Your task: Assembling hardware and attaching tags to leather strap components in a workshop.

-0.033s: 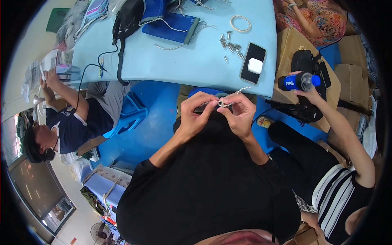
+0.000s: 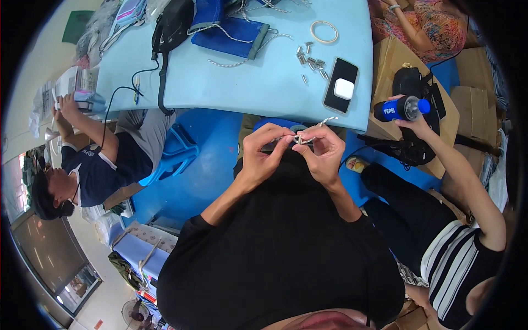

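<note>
Close in front of my chest, just off the table's near edge, both hands meet at the fingertips. My left hand (image 2: 267, 151) is closed, thumb and forefinger pinching a thin black-and-white flecked cord. My right hand (image 2: 323, 153) is closed on the same cord (image 2: 329, 120), whose free end sticks up past its knuckles. Between the two thumbs shows a small silvery metal piece (image 2: 298, 139); the fingers hide part of it, and I cannot tell how the cord runs through it. Below my hands, blue fabric (image 2: 272, 124) shows behind the fingers.
On the light blue table (image 2: 242, 91) lie small metal cylinders (image 2: 312, 61), a tape ring (image 2: 324, 32), a phone (image 2: 334, 93) with a white case, blue pouches (image 2: 228, 39) and a black bag (image 2: 173, 27). A person at right holds a cola bottle (image 2: 399, 109); another works at left.
My hands and the cord look the same. The bottle in the right-hand person's grip has tilted slightly, and the left person's hands have shifted a little with the item they hold.
</note>
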The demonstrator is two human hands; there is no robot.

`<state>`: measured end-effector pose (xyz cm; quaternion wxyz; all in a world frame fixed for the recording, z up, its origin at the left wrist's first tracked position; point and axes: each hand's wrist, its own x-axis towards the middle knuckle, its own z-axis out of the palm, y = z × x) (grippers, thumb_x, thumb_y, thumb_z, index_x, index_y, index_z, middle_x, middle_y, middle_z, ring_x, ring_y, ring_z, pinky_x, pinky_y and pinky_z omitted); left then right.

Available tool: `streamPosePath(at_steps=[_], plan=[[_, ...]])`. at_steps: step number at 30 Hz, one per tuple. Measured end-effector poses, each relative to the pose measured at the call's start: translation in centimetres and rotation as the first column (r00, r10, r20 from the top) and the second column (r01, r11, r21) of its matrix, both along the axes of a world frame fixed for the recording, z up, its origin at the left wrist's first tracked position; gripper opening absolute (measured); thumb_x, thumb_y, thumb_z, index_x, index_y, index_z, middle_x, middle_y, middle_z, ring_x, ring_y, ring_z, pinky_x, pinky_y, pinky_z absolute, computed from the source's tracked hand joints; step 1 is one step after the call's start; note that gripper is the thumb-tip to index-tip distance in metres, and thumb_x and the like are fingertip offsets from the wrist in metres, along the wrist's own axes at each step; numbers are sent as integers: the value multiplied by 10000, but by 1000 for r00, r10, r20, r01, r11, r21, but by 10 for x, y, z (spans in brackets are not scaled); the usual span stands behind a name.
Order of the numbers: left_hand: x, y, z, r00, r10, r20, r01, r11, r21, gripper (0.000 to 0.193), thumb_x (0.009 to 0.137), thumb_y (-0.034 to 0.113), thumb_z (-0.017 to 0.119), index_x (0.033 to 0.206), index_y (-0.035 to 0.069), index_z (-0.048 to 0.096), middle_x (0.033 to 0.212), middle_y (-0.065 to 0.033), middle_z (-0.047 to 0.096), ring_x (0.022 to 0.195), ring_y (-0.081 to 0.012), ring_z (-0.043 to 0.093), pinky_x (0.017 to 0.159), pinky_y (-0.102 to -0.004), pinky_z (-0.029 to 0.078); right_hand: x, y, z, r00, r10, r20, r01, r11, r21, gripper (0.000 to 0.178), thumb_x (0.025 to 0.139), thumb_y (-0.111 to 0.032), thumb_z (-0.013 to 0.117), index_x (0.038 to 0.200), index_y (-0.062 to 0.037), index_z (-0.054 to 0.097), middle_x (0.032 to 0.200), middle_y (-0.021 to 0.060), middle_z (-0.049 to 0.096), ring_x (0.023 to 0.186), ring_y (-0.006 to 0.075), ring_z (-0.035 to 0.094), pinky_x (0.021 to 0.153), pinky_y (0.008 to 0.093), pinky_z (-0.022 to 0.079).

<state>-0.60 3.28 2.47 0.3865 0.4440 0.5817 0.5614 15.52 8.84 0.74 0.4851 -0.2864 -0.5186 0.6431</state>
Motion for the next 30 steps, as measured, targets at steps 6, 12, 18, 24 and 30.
streamPosePath(at_steps=[6, 12, 18, 24, 30], plan=[[-8, 4, 8, 971, -94, -219, 121, 986, 115, 83, 901, -48, 743, 980, -28, 758, 915, -126, 732, 816, -224, 710, 724, -313, 563, 2, 0, -1, 998, -27, 59, 24, 999, 43, 278, 792, 157, 810, 998, 21, 681, 1018, 123, 708, 964, 187, 696, 911, 321, 568], [-10, 1, 17, 938, -71, -339, 105, 991, 83, 86, 893, -52, 746, 967, -12, 764, 893, -116, 722, 757, -222, 703, 683, -311, 555, -4, 3, 4, 994, 13, 113, -25, 994, 105, 245, 772, 123, 837, 949, 10, 711, 985, 113, 722, 921, 173, 707, 820, 290, 565], [-9, 13, 15, 918, -201, -342, 245, 965, 90, 93, 860, -44, 768, 948, -23, 748, 890, -136, 723, 771, -257, 710, 701, -330, 553, 12, 7, 18, 964, -136, 228, 63, 951, 304, 187, 761, 48, 824, 913, -18, 738, 847, 91, 706, 750, 177, 674, 675, 306, 529], [-34, -12, -29, 975, -177, 135, 197, 968, -153, 94, 967, 23, 730, 965, -70, 737, 935, -90, 741, 835, -144, 674, 717, -258, 517, 5, 0, 20, 956, 12, 291, -87, 966, 245, 159, 769, 8, 820, 883, -23, 714, 889, 118, 687, 825, 290, 680, 744, 378, 536], [-27, 0, -21, 949, -202, 240, 247, 954, -172, 109, 955, -7, 731, 1024, -88, 754, 1022, -134, 752, 923, -178, 694, 858, -291, 540, 3, 2, 18, 968, -2, 252, -71, 958, 278, 162, 767, 14, 797, 900, -19, 712, 879, 116, 666, 809, 300, 665, 706, 393, 513]])
